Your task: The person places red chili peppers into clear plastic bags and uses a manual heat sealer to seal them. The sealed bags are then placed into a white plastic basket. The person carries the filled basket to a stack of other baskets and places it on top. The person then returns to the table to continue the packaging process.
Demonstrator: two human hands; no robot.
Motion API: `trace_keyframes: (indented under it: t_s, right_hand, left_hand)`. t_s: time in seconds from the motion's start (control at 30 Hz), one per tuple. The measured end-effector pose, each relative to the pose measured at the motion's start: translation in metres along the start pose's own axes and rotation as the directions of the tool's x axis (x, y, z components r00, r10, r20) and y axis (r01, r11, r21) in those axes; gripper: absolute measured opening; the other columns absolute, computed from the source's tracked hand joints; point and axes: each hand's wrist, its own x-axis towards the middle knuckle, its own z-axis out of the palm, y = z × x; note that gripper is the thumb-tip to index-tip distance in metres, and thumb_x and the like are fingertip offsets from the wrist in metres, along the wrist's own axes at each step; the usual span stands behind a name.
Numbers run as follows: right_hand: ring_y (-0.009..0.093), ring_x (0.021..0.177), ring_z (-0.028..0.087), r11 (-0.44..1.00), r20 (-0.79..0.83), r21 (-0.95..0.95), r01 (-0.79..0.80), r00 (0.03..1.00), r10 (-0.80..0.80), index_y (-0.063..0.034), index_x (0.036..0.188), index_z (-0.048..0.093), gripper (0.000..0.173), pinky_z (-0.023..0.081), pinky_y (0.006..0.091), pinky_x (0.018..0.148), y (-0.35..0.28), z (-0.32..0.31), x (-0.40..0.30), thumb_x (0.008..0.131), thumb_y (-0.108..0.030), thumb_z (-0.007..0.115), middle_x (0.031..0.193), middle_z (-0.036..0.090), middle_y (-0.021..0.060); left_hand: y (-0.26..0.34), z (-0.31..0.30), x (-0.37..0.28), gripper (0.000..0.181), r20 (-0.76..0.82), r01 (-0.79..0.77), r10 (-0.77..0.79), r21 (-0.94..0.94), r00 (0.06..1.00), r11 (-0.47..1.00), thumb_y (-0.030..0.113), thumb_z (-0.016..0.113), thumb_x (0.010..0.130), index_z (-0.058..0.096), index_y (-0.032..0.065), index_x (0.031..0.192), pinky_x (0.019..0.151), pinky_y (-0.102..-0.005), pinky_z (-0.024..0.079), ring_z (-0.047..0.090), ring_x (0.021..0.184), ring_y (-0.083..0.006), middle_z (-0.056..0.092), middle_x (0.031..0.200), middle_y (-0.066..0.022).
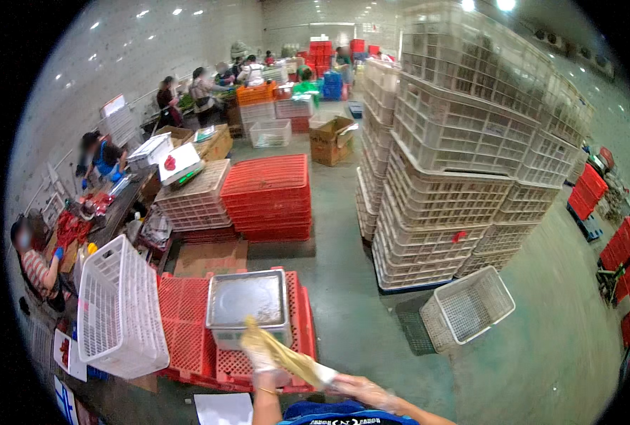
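My left hand, in a whitish, see-through glove, grips one end of a long, limp, yellowish piece. It is blurred, and I cannot tell whether it is cloth or a glove. Its whitish other end is held in my right hand, at the lower middle of the head view. The piece stretches slantwise between both hands. Just beyond my left hand is a metal-topped box, its flat top stained. It rests on a red perforated plastic base.
A white crate leans at the left of the red base. To the right rise tall stacks of whitish crates, with a single crate tipped on the floor. Ahead stand stacked red crates. Several people work along the left tables.
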Motion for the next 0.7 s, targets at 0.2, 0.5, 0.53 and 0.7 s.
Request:
trace_keyframes:
  t_s: [0.2, 0.5, 0.53, 0.7]
  right_hand:
    - [0.031, 0.127, 0.041, 0.531, 0.663, -0.133, 0.837, 0.474, -0.580, -0.0002, 0.134, 0.045, 0.043, 0.032, 0.0392, 0.106, -0.107, -0.032, -0.089, 0.096, -0.021, 0.046, 0.136, 0.045, 0.0160]
    - [0.034, 0.124, 0.043, 0.465, 0.853, 0.063, 0.883, 0.194, -0.485, 0.0018, 0.130, 0.047, 0.044, 0.032, 0.0422, 0.105, -0.194, -0.079, -0.036, 0.095, -0.026, 0.047, 0.134, 0.047, 0.0189]
    - [0.034, 0.124, 0.044, 0.471, 0.859, 0.063, 0.880, 0.192, -0.475, 0.0020, 0.129, 0.048, 0.045, 0.033, 0.0425, 0.105, -0.202, -0.087, -0.027, 0.095, -0.027, 0.047, 0.134, 0.047, 0.0193]
    - [0.035, 0.123, 0.045, 0.475, 0.875, 0.086, 0.876, 0.162, -0.457, 0.0031, 0.127, 0.049, 0.046, 0.033, 0.0442, 0.104, -0.245, -0.136, 0.015, 0.095, -0.030, 0.048, 0.132, 0.048, 0.0209]
  left_hand:
    - [-0.002, 0.046, 0.026, 0.046, 0.274, 0.235, -0.210, -0.062, 0.938, 0.970, 0.050, 0.052, 0.092, 0.047, 0.0151, 0.061, 0.032, -0.0247, 0.031, 0.040, 0.037, -0.0088, 0.046, 0.051, 0.0010]
    - [-0.034, 0.164, -0.050, 0.045, 0.600, 0.691, -0.634, 0.179, 0.488, 0.700, 0.042, 0.052, 0.093, 0.056, 0.0118, 0.061, 0.038, -0.0265, 0.036, 0.050, 0.042, -0.0125, 0.054, 0.053, -0.0017]
    - [-0.035, 0.185, -0.055, 0.043, 0.531, 0.601, -0.621, 0.239, 0.577, 0.763, 0.042, 0.053, 0.093, 0.058, 0.0095, 0.065, 0.043, -0.0270, 0.039, 0.051, 0.049, -0.0116, 0.056, 0.059, -0.0018]
    - [-0.098, 0.246, -0.018, 0.042, 0.563, 0.480, -0.634, 0.417, 0.530, 0.771, 0.043, 0.057, 0.091, 0.063, 0.0054, 0.075, 0.055, -0.0286, 0.042, 0.049, 0.063, -0.0095, 0.057, 0.068, 0.0000]
